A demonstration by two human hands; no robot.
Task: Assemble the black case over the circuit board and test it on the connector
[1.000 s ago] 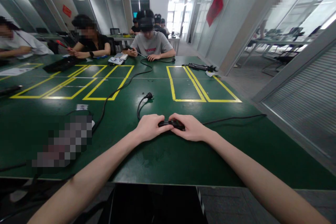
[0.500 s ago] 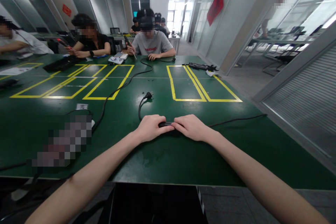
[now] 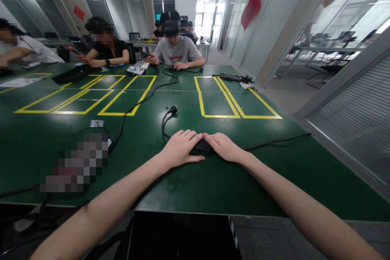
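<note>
A small black power adapter (image 3: 201, 146) lies on the green table (image 3: 189, 183) straight ahead of me. My left hand (image 3: 180, 149) rests flat on its left part, fingers stretched out over the top. From the right, my right hand (image 3: 224, 146) closes its fingers round the adapter's other end. One black cable curls off behind my left hand to a plug (image 3: 173, 110) lying loose on the table. A second thin cable (image 3: 274, 140) runs from under my right hand toward the table's right edge.
Yellow tape rectangles (image 3: 213, 101) mark the table farther out. A pixelated object (image 3: 76, 162) and a small white label (image 3: 96, 123) lie to my left. A black tool (image 3: 233, 77) lies far right. People sit working along the far side; a long black cable (image 3: 134, 105) crosses toward them.
My left hand has gone from curled at the adapter's end to lying flat over it. The adapter has turned so its broad black face shows between my hands. Both hands shifted slightly farther away.
</note>
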